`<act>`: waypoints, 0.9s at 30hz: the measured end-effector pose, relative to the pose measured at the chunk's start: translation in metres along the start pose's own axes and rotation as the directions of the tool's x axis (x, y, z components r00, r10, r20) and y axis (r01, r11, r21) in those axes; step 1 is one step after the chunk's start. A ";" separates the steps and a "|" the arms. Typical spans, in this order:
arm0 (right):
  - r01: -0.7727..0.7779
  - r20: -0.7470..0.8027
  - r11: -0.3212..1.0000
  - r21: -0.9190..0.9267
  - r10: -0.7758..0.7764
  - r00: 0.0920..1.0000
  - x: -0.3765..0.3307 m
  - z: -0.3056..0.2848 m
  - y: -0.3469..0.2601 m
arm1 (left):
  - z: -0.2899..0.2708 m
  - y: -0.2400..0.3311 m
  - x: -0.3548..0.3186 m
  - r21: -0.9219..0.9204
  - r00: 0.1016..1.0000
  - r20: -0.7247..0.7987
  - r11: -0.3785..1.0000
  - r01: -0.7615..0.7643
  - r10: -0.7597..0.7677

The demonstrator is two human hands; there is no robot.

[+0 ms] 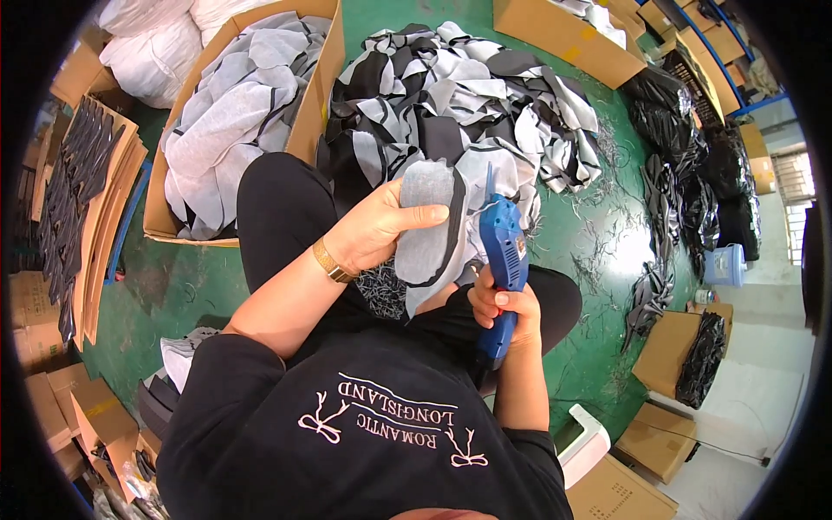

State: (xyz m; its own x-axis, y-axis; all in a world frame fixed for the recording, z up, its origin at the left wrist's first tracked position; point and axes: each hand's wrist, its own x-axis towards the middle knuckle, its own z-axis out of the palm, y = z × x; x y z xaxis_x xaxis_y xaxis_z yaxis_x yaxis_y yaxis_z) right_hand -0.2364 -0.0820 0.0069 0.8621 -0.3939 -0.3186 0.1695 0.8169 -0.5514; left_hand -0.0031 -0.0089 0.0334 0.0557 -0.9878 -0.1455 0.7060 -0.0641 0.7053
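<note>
My left hand (377, 227) grips a grey, sole-shaped fabric piece (423, 204) with a black edge, thumb on top and the other fingers hidden behind it. Wrapped round the grip of a blue handheld power tool (504, 238) is my right hand (511, 314). The tool's thin pointed blade stands upright just right of the fabric piece, and the two appear apart. Beyond both hands lies a large heap of similar grey, white and black fabric pieces (468, 95) on the floor.
A cardboard box (314, 113) full of grey fabric pieces stands at my left knee. Thread scraps (598, 251) litter the green floor (208, 295). Black plastic bags (663, 113) line the right side. Stacked cardboard sheets (113, 225) with dark pieces stand far left.
</note>
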 end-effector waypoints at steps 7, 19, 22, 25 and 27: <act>0.005 -0.060 0.996 -0.087 -0.010 0.998 -0.007 -0.002 0.000 | -0.009 0.003 0.008 0.016 0.993 -0.116 1.000 -0.027 0.029; -0.122 -0.080 0.967 -0.223 0.106 0.991 -0.010 -0.002 0.006 | -0.010 0.006 0.008 0.011 0.997 -0.027 0.997 -0.071 0.071; -0.122 -0.070 0.973 -0.196 0.110 0.991 -0.009 -0.002 0.008 | -0.011 0.004 0.009 0.025 0.998 0.013 0.998 -0.064 0.063; -0.132 -0.022 0.983 -0.125 0.131 0.991 -0.008 -0.007 0.012 | -0.003 0.007 0.006 0.035 0.998 0.025 0.998 -0.051 0.050; -0.141 0.000 0.987 -0.083 0.141 0.990 -0.004 -0.006 0.014 | -0.007 0.004 0.006 0.057 0.997 0.043 0.997 -0.060 0.058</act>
State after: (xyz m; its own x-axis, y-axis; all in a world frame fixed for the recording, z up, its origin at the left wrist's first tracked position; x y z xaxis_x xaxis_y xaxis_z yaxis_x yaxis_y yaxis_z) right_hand -0.2408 -0.0717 -0.0044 0.8774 -0.2748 -0.3933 0.0065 0.8264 -0.5630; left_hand 0.0046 -0.0146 0.0303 0.0659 -0.9950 -0.0744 0.6603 -0.0125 0.7509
